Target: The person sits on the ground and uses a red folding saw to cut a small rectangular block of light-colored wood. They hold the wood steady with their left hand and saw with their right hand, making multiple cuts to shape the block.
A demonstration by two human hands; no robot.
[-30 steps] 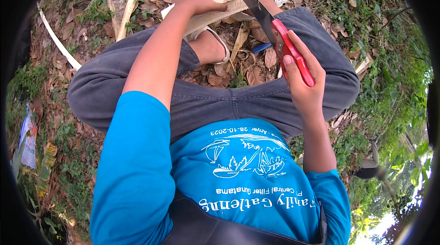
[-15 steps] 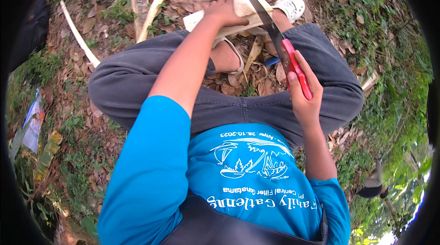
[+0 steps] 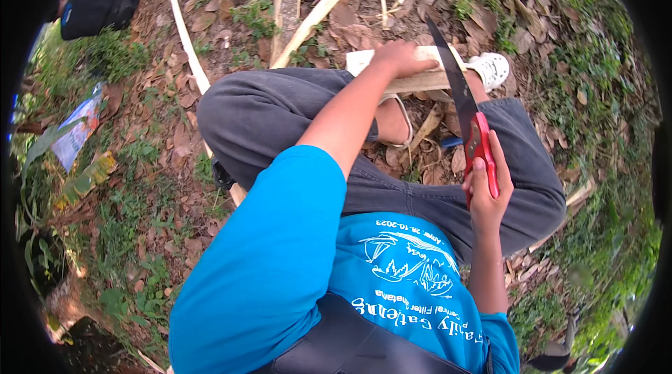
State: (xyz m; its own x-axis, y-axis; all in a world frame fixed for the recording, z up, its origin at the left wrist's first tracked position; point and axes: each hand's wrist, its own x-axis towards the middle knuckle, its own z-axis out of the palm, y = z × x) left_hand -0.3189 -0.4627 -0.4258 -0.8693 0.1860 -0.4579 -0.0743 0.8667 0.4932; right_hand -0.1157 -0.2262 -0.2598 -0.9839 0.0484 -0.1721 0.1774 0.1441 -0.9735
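Note:
A pale wood block [image 3: 363,60] lies across in front of my crossed legs, near my shoes. My left hand [image 3: 404,60] is closed over its top and holds it. In my right hand [image 3: 488,188] is a hand saw [image 3: 460,90] with a dark tapering blade and a red handle, the fingers wrapped round that handle. The blade slants over the right end of the block, its tip reaching past the far edge. Whether the teeth sit in a cut cannot be made out.
Long wood strips [image 3: 323,10] lie on the leafy ground beyond my left knee. A small blue object [image 3: 451,142] rests between my legs. At the far left are a dark bag-like thing [image 3: 105,3] and a printed plastic packet [image 3: 77,129]. A white clog [image 3: 488,71] is beside the block's right end.
The whole view has shifted, so everything stands further right and lower. The saw appears drawn slightly back toward me across the block. Both hands keep their holds.

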